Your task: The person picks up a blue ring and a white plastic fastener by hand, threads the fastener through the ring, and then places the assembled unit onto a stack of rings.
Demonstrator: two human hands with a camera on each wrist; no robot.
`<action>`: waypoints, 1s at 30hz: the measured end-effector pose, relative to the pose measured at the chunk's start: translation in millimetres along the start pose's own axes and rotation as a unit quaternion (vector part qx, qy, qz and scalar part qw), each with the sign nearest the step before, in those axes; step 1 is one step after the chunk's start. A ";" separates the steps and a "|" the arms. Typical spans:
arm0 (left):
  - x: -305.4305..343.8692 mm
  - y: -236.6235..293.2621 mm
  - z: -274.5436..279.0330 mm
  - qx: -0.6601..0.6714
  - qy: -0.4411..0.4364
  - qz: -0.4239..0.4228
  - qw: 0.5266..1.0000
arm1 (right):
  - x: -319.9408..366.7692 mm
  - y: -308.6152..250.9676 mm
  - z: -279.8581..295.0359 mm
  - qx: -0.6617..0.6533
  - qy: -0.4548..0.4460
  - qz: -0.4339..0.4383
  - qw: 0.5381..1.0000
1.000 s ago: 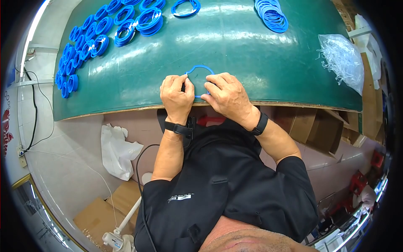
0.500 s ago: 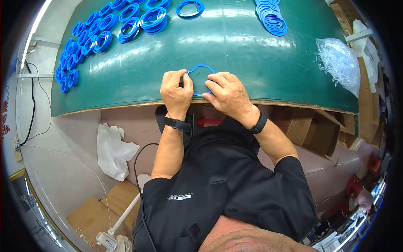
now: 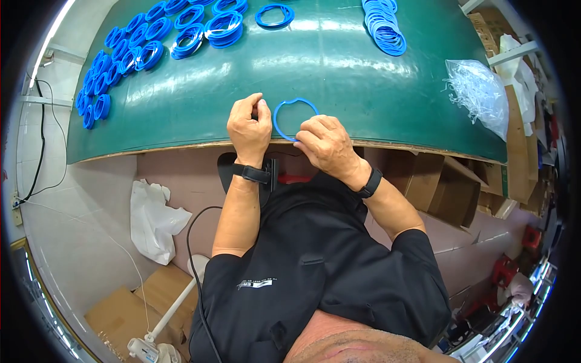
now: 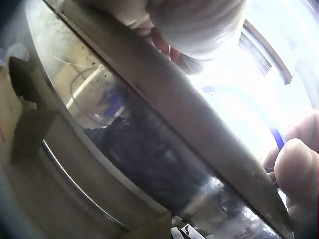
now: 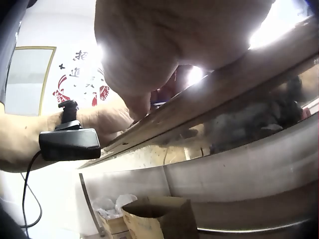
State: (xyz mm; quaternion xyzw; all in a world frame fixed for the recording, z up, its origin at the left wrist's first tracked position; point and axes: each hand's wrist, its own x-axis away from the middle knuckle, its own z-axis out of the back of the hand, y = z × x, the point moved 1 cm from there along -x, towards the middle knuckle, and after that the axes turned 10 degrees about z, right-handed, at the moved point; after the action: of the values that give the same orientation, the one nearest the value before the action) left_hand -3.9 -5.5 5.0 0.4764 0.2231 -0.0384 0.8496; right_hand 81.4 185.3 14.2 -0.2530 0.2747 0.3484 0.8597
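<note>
A thin blue ring (image 3: 275,118) with a small wavy dip at its top lies at the near edge of the green table. My right hand (image 3: 328,138) pinches its lower right side between thumb and fingers. To the left of the ring is my left hand (image 3: 248,128), its fingers loosely curled and a small gap between it and the ring; nothing shows in its grasp. In the left wrist view the ring (image 4: 277,134) reaches the right fingertips, partly washed out by glare. My right hand (image 5: 164,40) hides most of the ring in the right wrist view.
Many bundles of blue rings (image 3: 224,30) stand at the table's left and back. A long fanned stack of blue rings (image 3: 387,35) lies at the back right. A clear plastic bag (image 3: 481,97) sits at the right edge, with cardboard boxes (image 3: 448,190) below the table.
My left hand has let go of the ring and drawn slightly left. The ring stays in my right hand, its left side now uncovered. The head view has shifted a little.
</note>
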 end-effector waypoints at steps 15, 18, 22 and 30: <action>3.9 1.7 4.5 0.179 -0.219 0.191 0.940 | -17.4 9.3 -0.3 -0.095 0.041 -0.044 0.994; 6.0 0.4 3.5 0.196 -0.197 0.203 0.939 | -33.1 26.3 -0.4 -0.027 0.072 -0.061 0.995; 6.8 3.1 6.2 0.194 -0.188 0.197 0.943 | -50.6 34.4 -8.8 0.027 0.100 -0.057 0.993; 8.5 1.4 5.8 0.191 -0.182 0.177 0.948 | -57.7 36.2 -27.9 0.050 0.100 -0.045 0.993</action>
State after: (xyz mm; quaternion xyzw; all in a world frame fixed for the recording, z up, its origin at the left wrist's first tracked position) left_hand 6.1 -8.2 5.2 0.6467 -0.0346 -0.0151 0.7618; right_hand 11.4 164.1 22.7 -0.2559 0.3649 0.2680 0.8541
